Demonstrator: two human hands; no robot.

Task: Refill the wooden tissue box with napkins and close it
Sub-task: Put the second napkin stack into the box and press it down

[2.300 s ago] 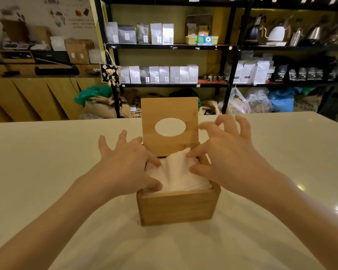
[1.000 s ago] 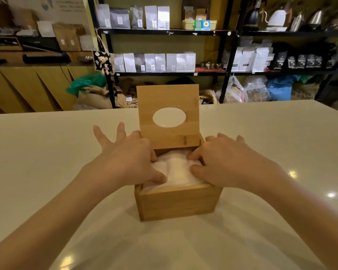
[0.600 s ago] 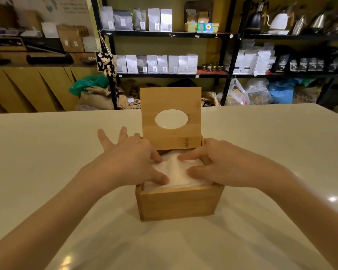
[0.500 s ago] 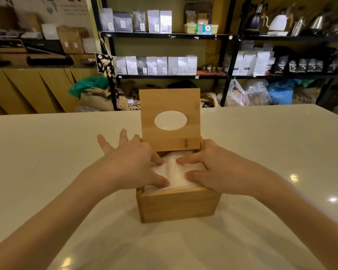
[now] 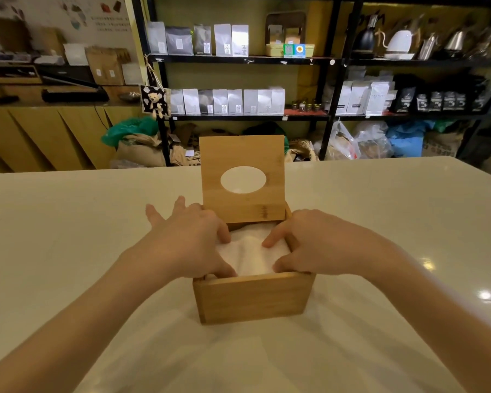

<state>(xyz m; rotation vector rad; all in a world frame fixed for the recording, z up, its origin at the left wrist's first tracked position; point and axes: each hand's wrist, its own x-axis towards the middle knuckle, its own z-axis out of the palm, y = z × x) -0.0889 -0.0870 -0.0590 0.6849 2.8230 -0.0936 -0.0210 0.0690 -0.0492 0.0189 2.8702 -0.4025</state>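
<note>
A square wooden tissue box [image 5: 253, 299] stands on the white table in front of me. Its hinged lid [image 5: 243, 202], with an oval hole, stands upright at the back edge. White napkins [image 5: 251, 255] fill the inside, slightly rumpled. My left hand [image 5: 189, 242] lies over the box's left side, thumb and forefinger pressing on the napkins. My right hand [image 5: 315, 245] covers the right side, its forefinger and thumb also on the napkins. Neither hand grips anything; the fingers are spread flat.
The white table [image 5: 68, 236] reaches wide to both sides of the box. Beyond its far edge stand black shelves [image 5: 238, 59] with pouches and kettles, sacks and bags on the floor, and a wooden counter [image 5: 40, 131] at left.
Both hands came down from hovering above the box and now press the napkins lower into it. The lid has stayed upright and the box has not shifted.
</note>
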